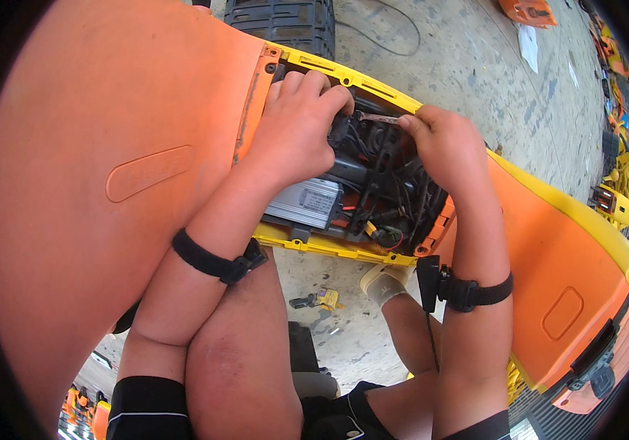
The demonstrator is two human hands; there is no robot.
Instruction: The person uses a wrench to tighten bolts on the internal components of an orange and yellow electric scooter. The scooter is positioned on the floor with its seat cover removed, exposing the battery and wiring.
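Observation:
My right hand (pixel 449 147) grips a slim metal wrench (pixel 379 118) by one end, over an open bay in an orange and yellow vehicle body. The wrench's other end reaches in among black parts beside my left hand (pixel 296 126). Curled over the bay's left side, the left hand's fingers close round a black part (pixel 339 132), which they mostly hide. Below that hand lies a silver finned metal box (pixel 307 203) with a pale label. Dark cables and connectors (pixel 395 158) crowd the middle and right of the bay.
Yellow rails (pixel 384 89) edge the bay, with orange body panels (pixel 542 242) on both sides. Beyond it stands a black tyre (pixel 281 26) on the concrete floor (pixel 468 59). My legs (pixel 245 352) are close below, near a small yellow and black item (pixel 325 299).

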